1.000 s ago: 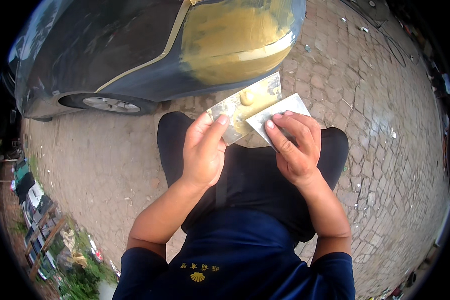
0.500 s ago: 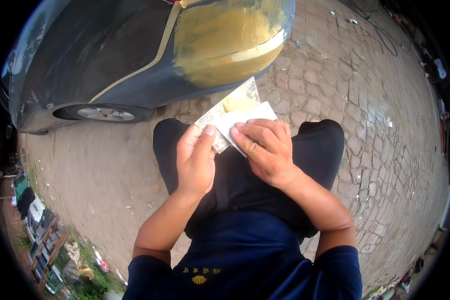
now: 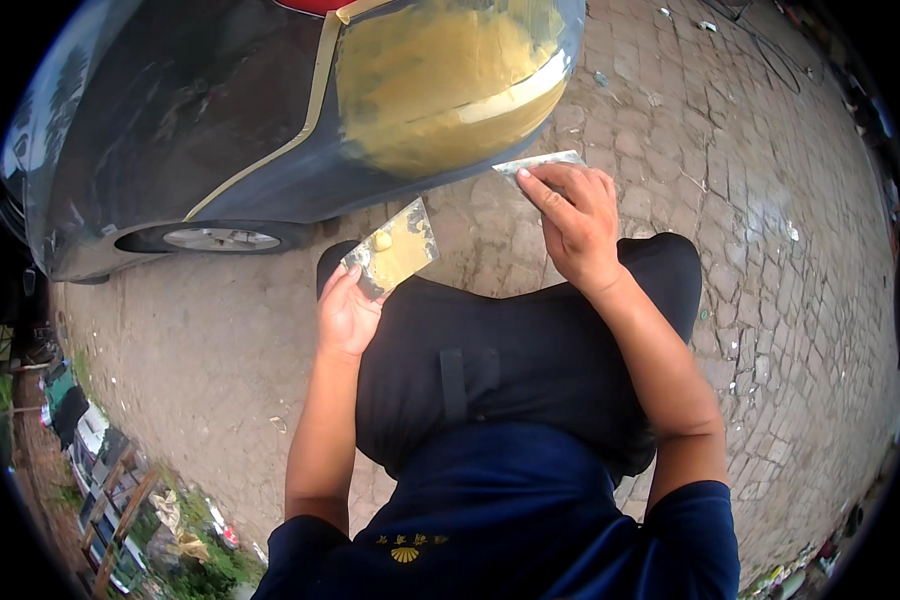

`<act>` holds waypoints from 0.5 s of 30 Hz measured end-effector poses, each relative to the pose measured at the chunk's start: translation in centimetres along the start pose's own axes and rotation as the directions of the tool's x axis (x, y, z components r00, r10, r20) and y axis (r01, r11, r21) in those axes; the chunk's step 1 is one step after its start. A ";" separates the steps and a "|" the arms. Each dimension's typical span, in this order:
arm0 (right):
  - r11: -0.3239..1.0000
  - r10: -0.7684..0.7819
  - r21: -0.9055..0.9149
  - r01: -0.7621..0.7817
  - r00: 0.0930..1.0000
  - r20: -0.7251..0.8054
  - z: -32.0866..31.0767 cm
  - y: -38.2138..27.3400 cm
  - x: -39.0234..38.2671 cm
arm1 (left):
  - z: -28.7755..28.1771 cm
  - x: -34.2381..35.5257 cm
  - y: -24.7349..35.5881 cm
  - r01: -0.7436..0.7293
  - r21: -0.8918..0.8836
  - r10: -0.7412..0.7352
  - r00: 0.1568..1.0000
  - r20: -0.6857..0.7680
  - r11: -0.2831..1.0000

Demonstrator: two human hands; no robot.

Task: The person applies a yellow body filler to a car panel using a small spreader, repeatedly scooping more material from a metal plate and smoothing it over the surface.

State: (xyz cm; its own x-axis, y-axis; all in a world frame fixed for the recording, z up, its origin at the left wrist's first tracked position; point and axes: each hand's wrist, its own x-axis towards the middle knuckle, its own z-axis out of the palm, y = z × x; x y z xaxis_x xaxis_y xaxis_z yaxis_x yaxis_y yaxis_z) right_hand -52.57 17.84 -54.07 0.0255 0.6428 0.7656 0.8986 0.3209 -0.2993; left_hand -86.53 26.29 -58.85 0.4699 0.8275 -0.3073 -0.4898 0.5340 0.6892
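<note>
My left hand (image 3: pixel 348 315) grips the lower corner of a flat plate (image 3: pixel 405 262) smeared with yellow putty, a small blob of it sitting on top. My right hand (image 3: pixel 575 220) is closed on a thin metal spreader (image 3: pixel 550 157), raised to the right of the plate and apart from it, below the car's rear corner. The dark car body (image 3: pixel 170 100) carries a broad yellow putty patch (image 3: pixel 440 75) on that corner, bordered on the left by a strip of pale tape (image 3: pixel 320 90).
The car's wheel (image 3: pixel 221 238) is at left. My bent knees in dark trousers rest over a paved ground (image 3: pixel 730 180). A cable (image 3: pixel 775 55) lies at upper right, and a pile of scrap and planks (image 3: pixel 120 515) with weeds is at lower left.
My hands have separated: the spreader has lifted off the plate and moved up and right, while my left hand with the plate has shifted left and lower.
</note>
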 end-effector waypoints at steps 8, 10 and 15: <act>0.932 -0.299 -0.298 0.205 0.901 -0.315 3.2 2.9 9.8 | -1.3 0.2 -0.2 -0.007 -0.059 0.011 0.998 0.055 0.998; 0.921 -0.331 -0.320 0.221 0.877 -0.349 3.9 3.1 11.6 | -1.4 0.2 -0.2 -0.012 -0.071 0.015 0.999 0.048 0.997; 0.913 -0.360 -0.348 0.213 0.822 -0.442 5.4 3.3 13.6 | -1.6 0.0 -0.1 -0.014 -0.094 0.016 1.000 0.022 0.995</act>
State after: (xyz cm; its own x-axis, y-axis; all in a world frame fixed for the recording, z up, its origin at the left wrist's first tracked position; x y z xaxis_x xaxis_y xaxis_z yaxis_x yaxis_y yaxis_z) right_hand -51.63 31.37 -47.67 -0.1094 0.1054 0.9884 0.9782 0.1880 0.0882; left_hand -87.71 26.49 -59.94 0.4779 0.8320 -0.2816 -0.5630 0.5362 0.6288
